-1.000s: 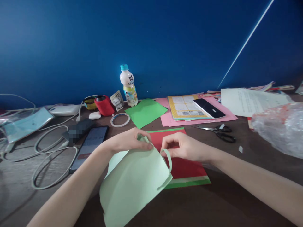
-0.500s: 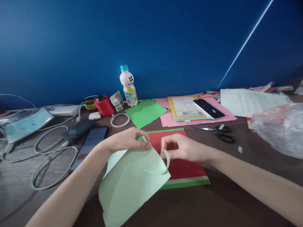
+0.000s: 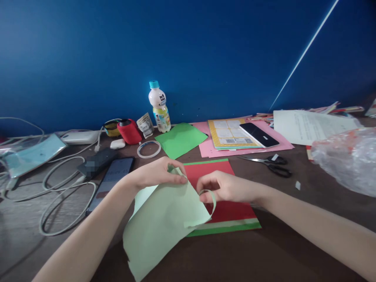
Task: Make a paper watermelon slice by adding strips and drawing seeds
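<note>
My left hand (image 3: 160, 172) is closed on the upper edge of a pale green paper sheet (image 3: 161, 231), which is curved and tilted above the desk. Part of the sheet is folded back behind that hand. With the fingers of my right hand (image 3: 225, 188) I pinch a narrow pale green paper strip (image 3: 214, 201), which curls in a loop and meets the sheet near its right corner. Beneath both hands lies a red sheet (image 3: 235, 211) with pale and bright green bands along its lower edge; the pale sheet hides its left part.
Scissors (image 3: 277, 169) lie right of the red sheet, near crumpled clear plastic (image 3: 349, 160). Behind are a bright green sheet (image 3: 182, 139), a tape roll (image 3: 149, 149), a bottle (image 3: 160, 109) and a phone (image 3: 258, 135) on papers. Another phone (image 3: 113, 180) and cables (image 3: 47, 219) are left.
My right hand has shifted slightly down and turned. The strip's loop has swung right, its junction now nearer the sheet's right corner. My left hand has hardly moved.
</note>
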A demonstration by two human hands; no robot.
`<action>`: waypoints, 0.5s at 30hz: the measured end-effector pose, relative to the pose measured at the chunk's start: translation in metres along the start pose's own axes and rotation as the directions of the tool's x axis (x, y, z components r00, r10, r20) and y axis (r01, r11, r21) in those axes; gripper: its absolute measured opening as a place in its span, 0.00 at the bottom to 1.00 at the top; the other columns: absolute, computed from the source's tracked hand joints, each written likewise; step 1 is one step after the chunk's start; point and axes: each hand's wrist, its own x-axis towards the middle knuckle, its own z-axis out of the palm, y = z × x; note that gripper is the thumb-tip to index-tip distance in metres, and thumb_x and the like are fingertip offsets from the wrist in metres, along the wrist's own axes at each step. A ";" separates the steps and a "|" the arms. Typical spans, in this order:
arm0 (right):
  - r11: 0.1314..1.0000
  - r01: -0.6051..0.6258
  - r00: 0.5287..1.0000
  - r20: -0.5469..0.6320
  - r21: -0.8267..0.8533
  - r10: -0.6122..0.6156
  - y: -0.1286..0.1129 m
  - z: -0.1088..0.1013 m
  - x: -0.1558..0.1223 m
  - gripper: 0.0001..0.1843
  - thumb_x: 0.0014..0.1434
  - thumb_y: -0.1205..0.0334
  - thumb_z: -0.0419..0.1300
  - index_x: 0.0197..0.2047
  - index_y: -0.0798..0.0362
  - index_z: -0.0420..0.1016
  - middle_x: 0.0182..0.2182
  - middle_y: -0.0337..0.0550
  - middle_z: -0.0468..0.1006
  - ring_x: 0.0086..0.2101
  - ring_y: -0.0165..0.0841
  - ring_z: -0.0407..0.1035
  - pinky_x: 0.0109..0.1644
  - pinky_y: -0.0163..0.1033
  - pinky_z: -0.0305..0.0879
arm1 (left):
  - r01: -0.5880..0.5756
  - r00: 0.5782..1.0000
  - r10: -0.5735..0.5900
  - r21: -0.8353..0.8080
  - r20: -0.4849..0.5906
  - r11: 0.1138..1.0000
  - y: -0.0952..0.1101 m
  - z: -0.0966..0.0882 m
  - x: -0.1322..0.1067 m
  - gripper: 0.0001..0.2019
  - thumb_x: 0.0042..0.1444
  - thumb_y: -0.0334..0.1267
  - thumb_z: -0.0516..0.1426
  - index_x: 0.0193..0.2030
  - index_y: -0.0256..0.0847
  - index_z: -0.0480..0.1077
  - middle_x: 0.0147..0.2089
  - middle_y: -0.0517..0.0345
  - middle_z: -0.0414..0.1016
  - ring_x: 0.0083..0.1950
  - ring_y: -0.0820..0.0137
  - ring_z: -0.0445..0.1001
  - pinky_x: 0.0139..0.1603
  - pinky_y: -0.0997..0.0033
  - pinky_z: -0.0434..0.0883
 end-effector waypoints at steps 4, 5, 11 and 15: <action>1.000 -0.003 0.999 -0.054 -0.025 0.001 -0.001 0.001 -0.001 0.10 0.49 0.59 0.61 0.28 0.57 0.67 0.27 0.37 0.68 0.29 0.26 0.61 0.33 0.32 0.56 | 0.020 1.000 -0.020 -0.007 0.022 1.000 -0.001 -0.002 0.000 0.17 0.44 0.52 0.57 0.29 0.39 0.71 0.25 0.62 0.69 0.27 0.75 0.66 0.26 0.79 0.61; 1.000 0.001 0.997 -0.071 -0.026 -0.002 -0.001 0.001 -0.001 0.09 0.49 0.60 0.61 0.27 0.57 0.67 0.26 0.36 0.68 0.28 0.25 0.61 0.33 0.31 0.56 | 0.027 0.999 -0.026 -0.011 0.029 1.000 -0.002 -0.002 0.000 0.17 0.44 0.52 0.57 0.29 0.39 0.71 0.25 0.62 0.68 0.27 0.76 0.65 0.26 0.79 0.60; 0.997 0.034 0.984 -0.171 -0.063 -0.044 0.000 0.000 0.000 0.10 0.49 0.59 0.61 0.26 0.56 0.66 0.24 0.35 0.68 0.26 0.24 0.59 0.30 0.31 0.54 | 0.049 0.999 -0.049 -0.007 -0.001 0.999 -0.007 -0.006 0.001 0.17 0.44 0.52 0.58 0.30 0.39 0.71 0.24 0.63 0.66 0.26 0.76 0.62 0.25 0.79 0.59; 0.996 0.039 0.977 -0.207 -0.078 -0.054 -0.001 -0.002 0.000 0.09 0.48 0.59 0.62 0.26 0.56 0.67 0.25 0.37 0.70 0.27 0.26 0.61 0.31 0.32 0.56 | 0.059 0.998 -0.059 -0.022 -0.017 0.998 -0.009 -0.008 0.001 0.16 0.43 0.50 0.58 0.30 0.39 0.71 0.25 0.62 0.67 0.27 0.75 0.63 0.27 0.78 0.59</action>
